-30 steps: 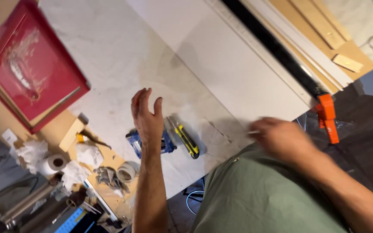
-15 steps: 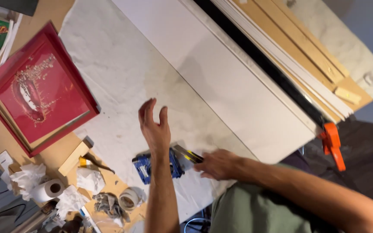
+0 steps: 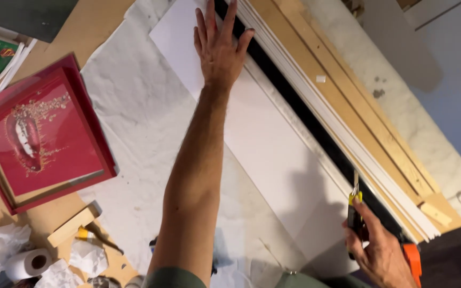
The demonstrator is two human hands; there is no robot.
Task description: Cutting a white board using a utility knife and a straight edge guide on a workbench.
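White board (image 3: 273, 144) lies flat on the worktop (image 3: 129, 122) against a black straightedge (image 3: 316, 133). Left hand (image 3: 220, 48), open and spread, presses its far end; right hand (image 3: 374, 248) grips a yellow-and-black utility knife (image 3: 354, 205) at the near end. Best kept: firm pressure, blade tight to the edge. Red square picture package (image 3: 38, 133) sits left, toilet roll (image 3: 25, 264) near corner

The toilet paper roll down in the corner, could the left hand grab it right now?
Probably not at once. The left hand is stretched far forward, flat on the white board, and the toilet paper roll sits back at the near left corner. Nothing blocks it; the arm must pull back.
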